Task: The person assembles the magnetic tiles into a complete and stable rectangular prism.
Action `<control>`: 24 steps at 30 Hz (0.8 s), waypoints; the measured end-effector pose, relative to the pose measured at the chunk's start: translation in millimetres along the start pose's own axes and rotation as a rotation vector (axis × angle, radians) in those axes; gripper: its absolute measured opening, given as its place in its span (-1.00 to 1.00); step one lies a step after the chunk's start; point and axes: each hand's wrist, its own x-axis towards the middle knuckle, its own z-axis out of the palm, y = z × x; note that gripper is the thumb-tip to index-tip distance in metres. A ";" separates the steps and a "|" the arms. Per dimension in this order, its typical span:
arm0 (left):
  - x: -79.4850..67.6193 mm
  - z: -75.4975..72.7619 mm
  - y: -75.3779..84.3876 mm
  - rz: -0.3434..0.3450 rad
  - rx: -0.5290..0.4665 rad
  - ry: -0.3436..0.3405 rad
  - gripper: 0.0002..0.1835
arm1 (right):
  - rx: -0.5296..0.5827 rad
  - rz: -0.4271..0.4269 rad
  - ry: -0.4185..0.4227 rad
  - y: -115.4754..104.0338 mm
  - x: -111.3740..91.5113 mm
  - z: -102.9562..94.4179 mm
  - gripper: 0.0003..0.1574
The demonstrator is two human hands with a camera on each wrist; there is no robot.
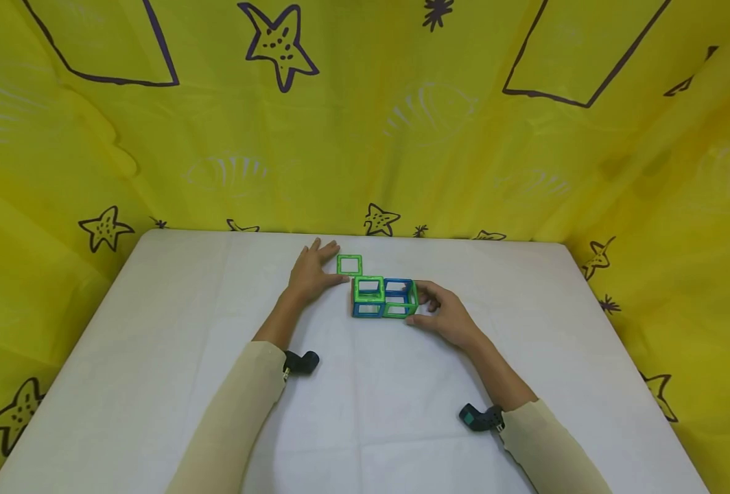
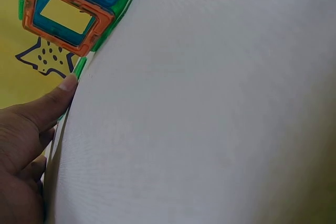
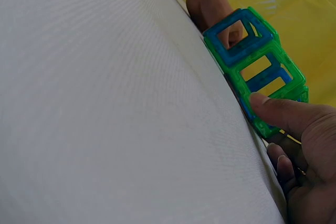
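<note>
In the head view a block of two joined cubes built from magnetic tiles (image 1: pixel 368 300) stands on the table, with green and blue square frames. An orange tile (image 2: pixel 68 40) forms its left end in the left wrist view. My right hand (image 1: pixel 451 317) grips the block's right end, its thumb (image 3: pixel 278 111) on the front green tile and the other fingers behind. Just beyond the block's left back corner lies a loose green square tile (image 1: pixel 349 255). My left hand (image 1: pixel 311 274) rests beside that tile with fingers extended, its thumb tip close to the tile's near edge.
White cloth covers the table (image 1: pixel 173 329). A yellow curtain (image 1: pixel 352 137) printed with starfish hangs directly behind the table's far edge and along both sides. Small dark cameras sit on the left wrist (image 1: pixel 302 362) and the right wrist (image 1: pixel 481 417).
</note>
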 end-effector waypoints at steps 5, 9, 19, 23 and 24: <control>1.6 0.2 1.0 0.033 0.055 -0.005 -0.14 | 0.001 -0.003 0.005 0.4 0.0 0.0 -0.10; 2.1 0.1 1.0 0.039 0.073 -0.002 -0.15 | 0.009 -0.006 0.003 0.4 0.1 0.3 -0.12; 1.5 1.2 1.8 0.033 0.047 0.010 -0.27 | 0.029 -0.013 -0.001 2.5 0.8 0.3 -0.13; 0.6 1.5 0.9 0.035 0.015 0.017 -0.30 | 0.026 -0.012 0.001 2.3 0.4 0.2 -0.12; 0.1 1.2 0.5 0.035 -0.002 0.021 -0.31 | 0.024 -0.011 0.001 2.2 0.3 0.3 -0.12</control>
